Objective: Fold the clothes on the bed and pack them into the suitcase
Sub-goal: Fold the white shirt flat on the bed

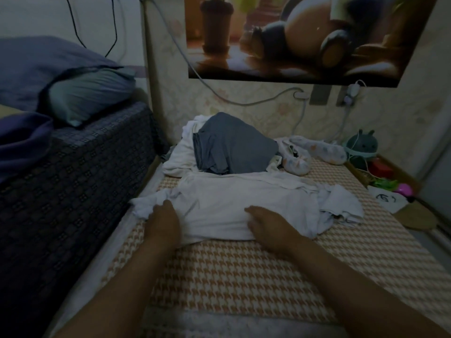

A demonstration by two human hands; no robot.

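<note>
Head view: at mid-frame the white garment (244,203) lies spread on the bed (231,276). The left hand (163,220) rests flat on its left edge. The right hand (268,225) bends over the near hem, and I cannot tell whether it pinches the cloth. Folding is likely under way; next, the bunched left side needs turning inward. No suitcase is in view.

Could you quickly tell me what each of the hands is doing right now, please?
Left hand: open, pressing flat on the white garment.
Right hand: on the garment's near edge; grip cannot be told.
</note>
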